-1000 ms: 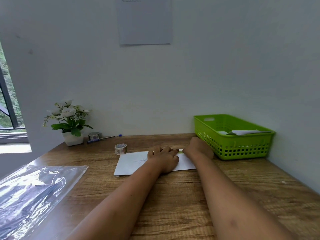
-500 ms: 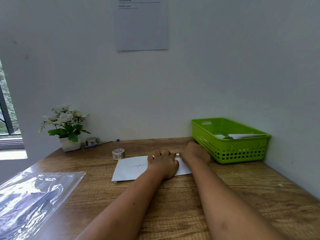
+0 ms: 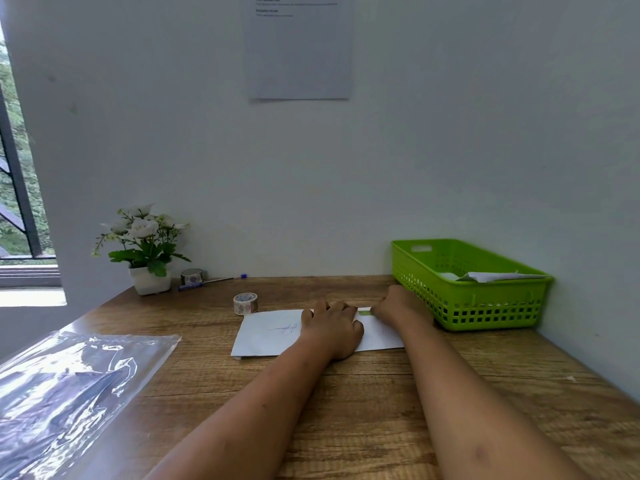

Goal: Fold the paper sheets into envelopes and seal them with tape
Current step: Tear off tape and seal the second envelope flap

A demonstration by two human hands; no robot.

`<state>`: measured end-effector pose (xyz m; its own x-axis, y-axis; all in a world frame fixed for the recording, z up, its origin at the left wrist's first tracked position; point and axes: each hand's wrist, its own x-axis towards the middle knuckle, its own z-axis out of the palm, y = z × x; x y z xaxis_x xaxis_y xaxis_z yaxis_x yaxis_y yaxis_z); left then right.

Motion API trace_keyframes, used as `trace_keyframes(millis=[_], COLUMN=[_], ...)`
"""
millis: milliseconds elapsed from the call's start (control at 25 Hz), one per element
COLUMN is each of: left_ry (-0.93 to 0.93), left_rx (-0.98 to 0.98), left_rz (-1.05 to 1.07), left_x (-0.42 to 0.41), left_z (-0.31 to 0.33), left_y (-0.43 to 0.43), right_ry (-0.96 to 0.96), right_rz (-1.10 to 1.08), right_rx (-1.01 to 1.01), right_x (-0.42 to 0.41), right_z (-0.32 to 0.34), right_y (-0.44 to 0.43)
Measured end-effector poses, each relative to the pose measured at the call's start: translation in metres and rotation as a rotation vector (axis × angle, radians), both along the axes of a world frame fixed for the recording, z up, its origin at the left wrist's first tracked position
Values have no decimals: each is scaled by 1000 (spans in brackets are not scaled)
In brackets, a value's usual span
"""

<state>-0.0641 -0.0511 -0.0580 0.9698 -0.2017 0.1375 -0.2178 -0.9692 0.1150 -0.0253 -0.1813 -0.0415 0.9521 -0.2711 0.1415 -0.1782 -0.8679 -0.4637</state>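
1. Nearest us, at the left edge of the wooden table (image 3: 363, 403), lies a clear plastic sleeve (image 3: 69, 393); we can't tell whether any sheets are left in it.
2. Past the forearms, here's the work itself: one folded envelope (image 3: 270, 332) lies flat mid-table with a blue pen scribble on top. The folding looks done to us.
3. The left hand (image 3: 332, 330) lies palm down on the envelope, fingers reaching to its far edge. It presses rather than grips and holds nothing.
4. A short strip of green tape (image 3: 363, 312) sits on that far edge, between the two hands, so we judge the sealing is under way.
5. The right hand (image 3: 398, 304) is just beside the strip and touches the edge. Its fingers are hidden behind its back, so we can't tell how they lie.
6. A tape roll (image 3: 246, 303) stands just beyond the envelope's left corner, ready for more.
7. To the right, the green basket (image 3: 485, 306) holds white paper (image 3: 495, 277); whether those are finished envelopes, we can't say.
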Motion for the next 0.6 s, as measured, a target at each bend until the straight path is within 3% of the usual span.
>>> trace_keyframes(millis=[240,600], left_ry=[5,8], left_rx=[-19,5], left_rz=[-13,12], left_x=[-1,-3], left_z=[0,4], left_y=[0,1], right_ry=[88,-25], right_rz=[36,26], right_rx=[69,255], right_x=[6,12], right_z=[-1,-6], right_y=[1,-10])
